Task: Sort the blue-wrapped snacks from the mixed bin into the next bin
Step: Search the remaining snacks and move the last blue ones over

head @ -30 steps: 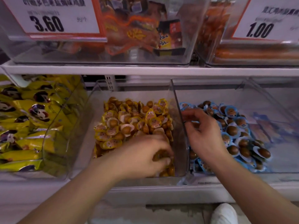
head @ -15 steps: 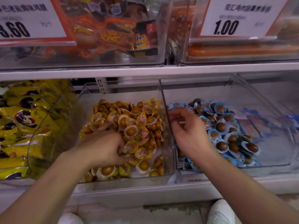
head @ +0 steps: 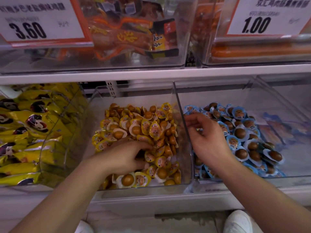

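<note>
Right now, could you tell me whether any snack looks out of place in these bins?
Nothing stands out: the middle bin shows only yellow-wrapped snacks, the right bin only blue-wrapped snacks. Whatever lies under the left hand is hidden.

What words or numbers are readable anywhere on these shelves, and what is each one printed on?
"3.60": left price sign on the upper shelf bin.
"1.00": right price sign on the upper shelf bin.
Chinese characters above both prices: too blurred to read.
Yellow characters on the orange packets: too blurred to read.
Print on the yellow-wrapped snacks, blue-wrapped snacks and yellow bags: too small to read.
</note>
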A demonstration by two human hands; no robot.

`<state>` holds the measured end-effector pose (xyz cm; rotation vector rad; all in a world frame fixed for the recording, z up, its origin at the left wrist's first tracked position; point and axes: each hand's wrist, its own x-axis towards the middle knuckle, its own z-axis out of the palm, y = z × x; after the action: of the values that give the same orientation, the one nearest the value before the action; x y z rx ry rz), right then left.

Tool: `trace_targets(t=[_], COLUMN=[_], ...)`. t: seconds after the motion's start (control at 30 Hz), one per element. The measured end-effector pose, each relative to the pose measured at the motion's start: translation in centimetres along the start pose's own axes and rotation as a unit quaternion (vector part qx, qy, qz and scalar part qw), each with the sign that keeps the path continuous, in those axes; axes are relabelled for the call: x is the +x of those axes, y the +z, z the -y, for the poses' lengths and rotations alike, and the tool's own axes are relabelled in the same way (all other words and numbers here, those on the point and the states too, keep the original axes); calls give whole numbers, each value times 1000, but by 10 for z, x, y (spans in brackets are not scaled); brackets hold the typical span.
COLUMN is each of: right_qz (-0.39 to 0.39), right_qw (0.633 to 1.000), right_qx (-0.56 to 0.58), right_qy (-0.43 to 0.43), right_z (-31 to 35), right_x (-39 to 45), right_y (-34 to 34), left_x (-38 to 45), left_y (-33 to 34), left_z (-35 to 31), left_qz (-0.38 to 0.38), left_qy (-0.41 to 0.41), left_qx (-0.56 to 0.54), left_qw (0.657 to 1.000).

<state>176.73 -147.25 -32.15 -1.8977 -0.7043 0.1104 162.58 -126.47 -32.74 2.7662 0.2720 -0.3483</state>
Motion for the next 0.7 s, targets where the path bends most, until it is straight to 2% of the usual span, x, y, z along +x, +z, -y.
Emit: trace_targets(t=[0.2, 0.27, 0.4, 0.43, 0.5, 0.6, 0.7], right_qz=[-3, 0, -2, -1, -1, -45, -93], right_qw=[1000, 1000, 1000, 1000, 1000, 998, 986], right_qx=[2, 1, -10, -12, -18, -24, -25], right_qy=[4, 4, 8, 8, 4, -37, -137], right_z=[-1, -1, 0, 1, 4, 16, 34], right_x=[2, 2, 3, 3, 3, -2, -12], right_y=[2, 2, 1, 0, -1, -4, -7], left_x=[4, 6, 5, 4, -1, -9, -16], left_y=[12, 12, 9, 7, -1, -14, -19], left_z=[-12, -12, -10, -9, -5, -6, -21], left_qz=[-79, -92, -69, -63, -73, -161, -205], left_qy=[-2, -5, -22, -29, -53, -37, -4], left_qx=[133, 136, 94, 52, -118, -340, -455], left_qw=[988, 986, 993, 996, 989, 926, 867])
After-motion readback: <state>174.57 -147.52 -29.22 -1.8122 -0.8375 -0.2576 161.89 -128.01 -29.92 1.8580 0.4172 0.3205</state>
